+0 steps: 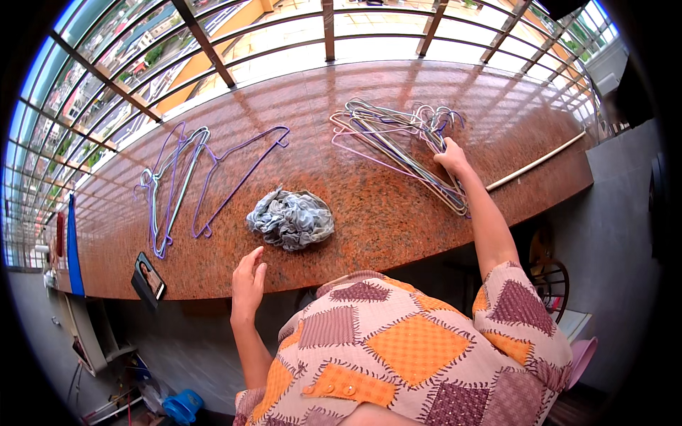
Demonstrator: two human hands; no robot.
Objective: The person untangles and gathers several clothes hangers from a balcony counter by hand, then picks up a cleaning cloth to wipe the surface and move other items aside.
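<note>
A polished reddish-brown granite counter (373, 234) spans the view before me. My right hand (453, 157) is closed around the hook end of a bundle of wire clothes hangers (394, 152), lying on the counter at the right. Near the front edge, my left hand (249, 277) has its fingers apart and nothing in it, just below and left of a crumpled grey-blue cloth (290, 219). Farther left lie several purple and pale green hangers (178, 175), with a purple hanger (240, 181) to their right.
A phone in a dark case (149, 279) rests at the front left edge. A white rod (538, 160) lies along the right part. Metal window bars (329, 32) line the far edge. A blue strip (74, 245) stands at the far left, and a blue bucket (183, 407) is below.
</note>
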